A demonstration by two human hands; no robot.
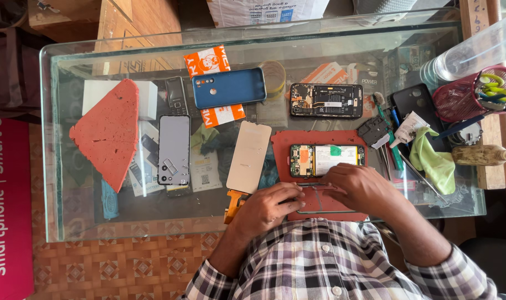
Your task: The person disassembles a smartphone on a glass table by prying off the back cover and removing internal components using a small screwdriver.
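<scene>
Low in the middle of the frame, the left hand (269,206) and right hand (360,188) curl onto a thin frame (320,199) on the red mat (320,139), just below the opened phone (326,160). What each grip pinches, I cannot tell. Best kept flat, pressed lightly and evenly.

On glass table (75,222): work mat (320,141) at centre w/ opened phone (326,160) on it; both hands just in front, left hand (267,208) beside right hand (361,189), over a phone frame (320,203); screen panel (248,157) left of mat; phone back cover (229,87) behind panel; second opened phone (326,100) behind mat; triangular pad (108,133) far left; cloth (433,161) right of mat; pen basket (467,94) behind cloth.
</scene>
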